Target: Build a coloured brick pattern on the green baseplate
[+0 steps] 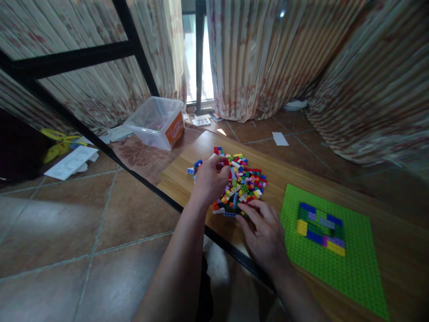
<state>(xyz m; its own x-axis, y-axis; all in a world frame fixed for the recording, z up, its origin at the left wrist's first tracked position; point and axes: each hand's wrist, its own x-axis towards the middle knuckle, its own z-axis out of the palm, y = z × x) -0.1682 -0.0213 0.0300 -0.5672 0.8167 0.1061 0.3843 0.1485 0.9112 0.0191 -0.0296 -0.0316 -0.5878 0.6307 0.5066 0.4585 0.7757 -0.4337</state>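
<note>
A heap of small toy building bricks (243,176) in many colours lies on a wooden tabletop (184,154). Over the heap's left side is my left hand (212,176), its fingers curled in towards the thumb. Whatever sits between those fingertips is hidden. My right hand (266,230) reaches to the near edge of the heap, thumb and forefinger apart around loose bricks, with no brick visibly gripped. To the right, a green baseplate (362,273) carries a blurred square arrangement of blue, yellow, green and purple bricks (315,237).
A clear plastic bin (144,118) with an orange label stands on a brown mat beyond the table's left end. A black metal bar (147,183) runs along the table's near side. White packaging (72,163) lies on the tiled floor; curtains (261,58) hang behind.
</note>
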